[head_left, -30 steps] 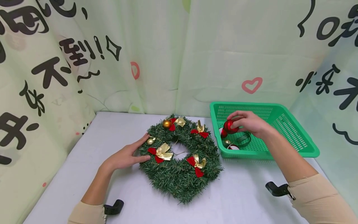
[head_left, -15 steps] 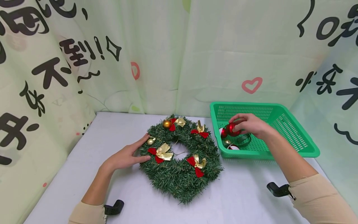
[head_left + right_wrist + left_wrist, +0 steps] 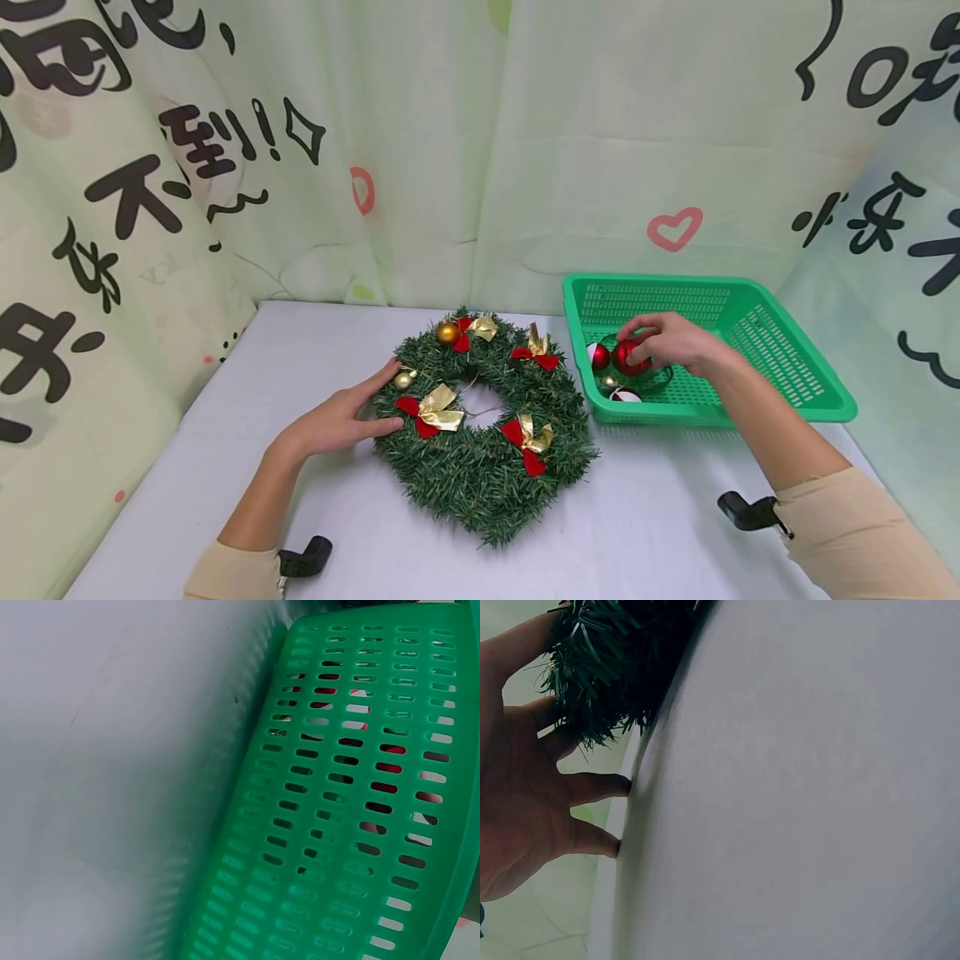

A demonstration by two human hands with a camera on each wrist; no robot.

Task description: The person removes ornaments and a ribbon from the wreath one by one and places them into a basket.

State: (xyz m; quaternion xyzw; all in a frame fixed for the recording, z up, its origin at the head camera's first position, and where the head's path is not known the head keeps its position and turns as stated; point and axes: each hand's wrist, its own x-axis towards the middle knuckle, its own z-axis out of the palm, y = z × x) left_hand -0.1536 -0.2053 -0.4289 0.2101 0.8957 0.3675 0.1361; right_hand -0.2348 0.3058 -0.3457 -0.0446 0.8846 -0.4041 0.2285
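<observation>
A green wreath (image 3: 480, 492) with red-and-gold bows and gold baubles lies on the white table. My left hand (image 3: 337, 419) rests against its left edge with fingers spread and mostly straight; in the left wrist view, the same hand (image 3: 525, 795) has two fingertips down at the tabletop beside the greenery. Inside the green basket (image 3: 795, 410), my right hand (image 3: 671, 340) holds a shiny red bauble (image 3: 628, 358) low, near the basket's left end. From the right wrist, the basket's slotted wall (image 3: 337, 787) hides most of that hand.
Beside the held bauble are a red-and-white bauble (image 3: 598, 357), a small gold bauble (image 3: 610, 382), another red-and-white ornament (image 3: 626, 394) and a dark green loop (image 3: 663, 382). A printed curtain (image 3: 480, 167) hangs behind the table and at both sides.
My right hand has lowered the red bauble farther into the basket and slightly to the right. The left hand and the wreath have stayed in place.
</observation>
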